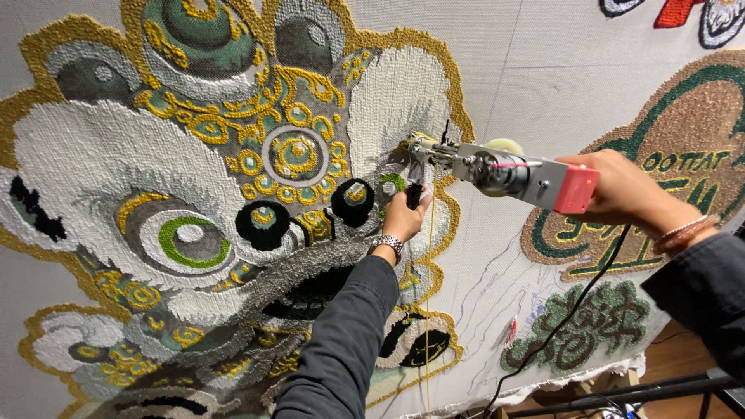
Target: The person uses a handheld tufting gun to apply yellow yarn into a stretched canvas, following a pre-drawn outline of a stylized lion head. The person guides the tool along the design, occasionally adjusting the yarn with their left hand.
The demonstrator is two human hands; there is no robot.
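Observation:
A silver tufting gun [497, 172] with a pink rear block presses its needle tip against a stretched white cloth [535, 70]. My left hand [403, 217] grips the gun's black front handle, a metal watch on the wrist. My right hand [625, 190] holds the gun's rear by the pink block, bracelets on that wrist. The tip sits at the gold edge of a large tufted lion-head design [233, 194] in white, grey, green, gold and black. A yellow yarn strand [428, 295] hangs down from the gun.
A black power cord [566, 318] drops from the gun toward the floor. To the right is a brown, green and gold tufted patch [691, 124], with a dark green patch [590, 326] below it. A black metal frame bar [644, 392] runs along the bottom right above wooden flooring.

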